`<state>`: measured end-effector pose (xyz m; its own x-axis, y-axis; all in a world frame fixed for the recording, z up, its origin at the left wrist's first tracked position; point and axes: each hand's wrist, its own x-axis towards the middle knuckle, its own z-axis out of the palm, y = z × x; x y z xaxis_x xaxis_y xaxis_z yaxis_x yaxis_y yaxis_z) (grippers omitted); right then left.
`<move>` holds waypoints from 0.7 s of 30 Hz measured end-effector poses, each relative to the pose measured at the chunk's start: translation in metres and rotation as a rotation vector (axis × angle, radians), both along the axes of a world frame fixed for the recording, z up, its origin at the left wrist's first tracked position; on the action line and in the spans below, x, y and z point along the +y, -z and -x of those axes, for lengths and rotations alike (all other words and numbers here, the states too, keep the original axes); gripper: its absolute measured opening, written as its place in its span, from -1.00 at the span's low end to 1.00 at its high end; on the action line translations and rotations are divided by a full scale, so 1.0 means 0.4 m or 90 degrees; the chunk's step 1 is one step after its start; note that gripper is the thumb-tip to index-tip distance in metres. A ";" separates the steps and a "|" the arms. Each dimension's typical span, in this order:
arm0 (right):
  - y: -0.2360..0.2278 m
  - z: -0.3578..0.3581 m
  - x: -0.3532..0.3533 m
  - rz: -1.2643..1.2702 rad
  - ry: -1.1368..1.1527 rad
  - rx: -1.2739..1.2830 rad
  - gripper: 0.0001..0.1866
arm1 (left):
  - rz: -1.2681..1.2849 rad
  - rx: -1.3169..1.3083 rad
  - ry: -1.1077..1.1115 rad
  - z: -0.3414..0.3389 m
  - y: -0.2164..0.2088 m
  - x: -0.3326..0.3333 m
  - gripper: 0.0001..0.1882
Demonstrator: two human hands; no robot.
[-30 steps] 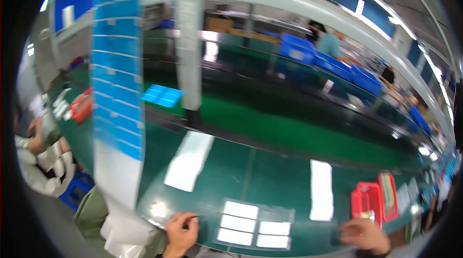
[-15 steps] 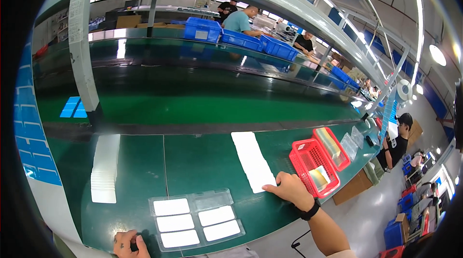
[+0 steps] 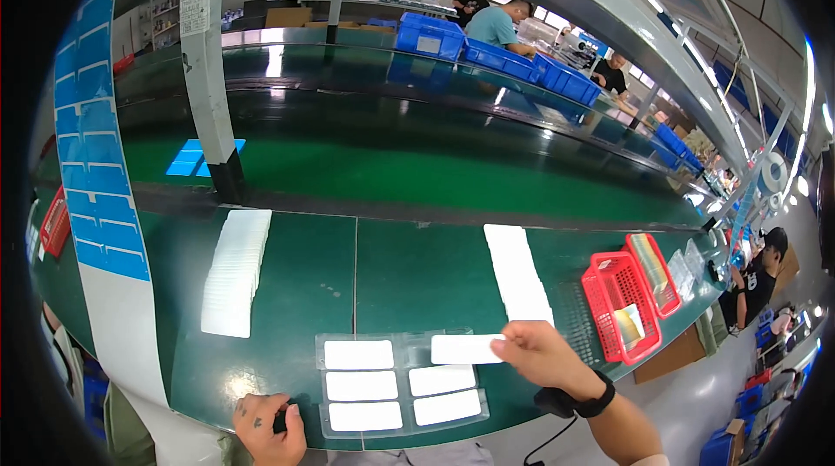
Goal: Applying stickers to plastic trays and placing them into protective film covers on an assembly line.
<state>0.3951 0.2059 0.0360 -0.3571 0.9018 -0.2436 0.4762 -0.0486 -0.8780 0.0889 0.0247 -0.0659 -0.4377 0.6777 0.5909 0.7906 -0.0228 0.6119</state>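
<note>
My right hand [image 3: 544, 353] pinches one end of a blank white card [image 3: 465, 348], closed on it. The card lies over the upper right place of a clear plastic tray [image 3: 404, 388], above several more white cards in two columns. Whether it touches the tray is hard to tell. Beyond my right hand a row of overlapping white cards [image 3: 519, 274] runs away from me. My left hand [image 3: 271, 427] rests at the table's near edge, left of the tray, fingers loosely curled and thumb apart, nothing visible in it. Farther left lies another overlapping row of white cards [image 3: 235, 279].
Red baskets [image 3: 596, 292] with yellowish cards stand at the right, beside clear plastic pieces [image 3: 687, 266]. A grey post [image 3: 207, 74] rises at the back left. A strip of blue-marked sheet [image 3: 100, 161] hangs at far left. Co-workers and blue bins [image 3: 430, 35] are beyond the belt.
My right hand has moved from the near end of the right card row to the tray, bringing one white card. The whole view has shifted too. My left hand stays near the table edge.
</note>
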 end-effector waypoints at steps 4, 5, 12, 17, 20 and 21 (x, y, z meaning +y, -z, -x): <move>0.048 0.047 0.046 -0.082 -0.155 -0.211 -0.53 | 0.009 0.020 -0.012 0.002 -0.006 -0.005 -0.85; 0.055 0.051 0.047 -0.070 -0.156 -0.235 -0.51 | -0.007 0.016 -0.016 -0.001 -0.001 0.000 -0.85; 0.063 0.085 0.039 -0.215 -0.156 -0.375 -0.48 | -0.007 0.037 0.001 0.007 -0.004 -0.001 -0.84; 0.066 0.088 -0.018 -0.496 -0.240 -0.371 -0.59 | -0.005 0.037 -0.005 0.006 -0.008 -0.004 -0.84; 0.032 0.082 -0.080 -0.648 -0.365 -0.371 -0.47 | -0.004 0.035 0.006 0.005 -0.014 0.006 -0.84; 0.030 0.087 -0.087 -0.650 -0.383 -0.394 -0.43 | -0.002 0.037 0.005 0.003 -0.015 0.006 -0.84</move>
<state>0.3602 0.1709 0.0240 -0.8366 0.5186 0.1764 0.5223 0.8523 -0.0281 0.0877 0.0272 -0.0600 -0.3976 0.6795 0.6166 0.8242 -0.0308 0.5654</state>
